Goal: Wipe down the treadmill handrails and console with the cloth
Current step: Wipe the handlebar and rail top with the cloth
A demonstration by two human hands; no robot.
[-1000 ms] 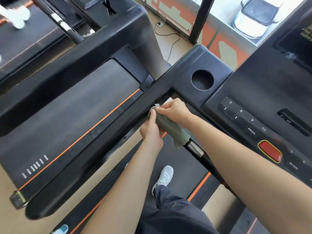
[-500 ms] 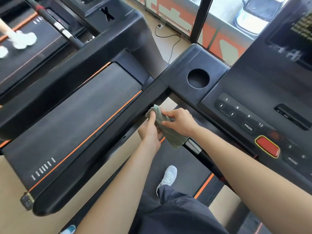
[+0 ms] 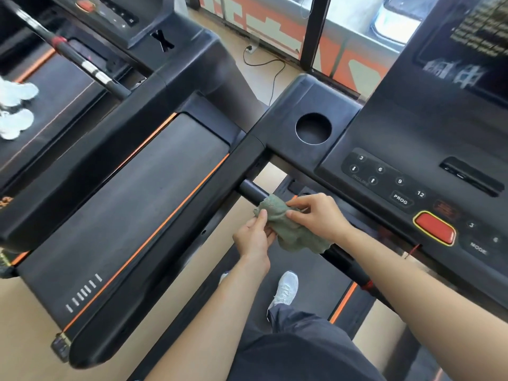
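Note:
A grey-green cloth [image 3: 288,229] is draped over the black crossbar handrail [image 3: 253,191] just below the console [image 3: 412,149]. My left hand [image 3: 251,240] grips the cloth's near side, thumb on top. From the other side my right hand [image 3: 319,215] pinches the cloth's upper edge with thumb and fingers. The bar's bare end shows left of the cloth, and more of the bar [image 3: 346,264] runs down to the right. The long black side handrail [image 3: 154,257] stretches toward the lower left.
The console carries number buttons [image 3: 380,169], a red stop button [image 3: 434,228] and a round cup holder [image 3: 313,128]. A neighbouring treadmill belt [image 3: 132,204] lies to the left. A white shoe [image 3: 287,288] stands on the belt below. A cable [image 3: 272,72] trails on the floor.
Both hands have slid the cloth along the crossbar toward the right, away from the joint with the side rail, baring the bar's left end. The view has tilted up toward the console.

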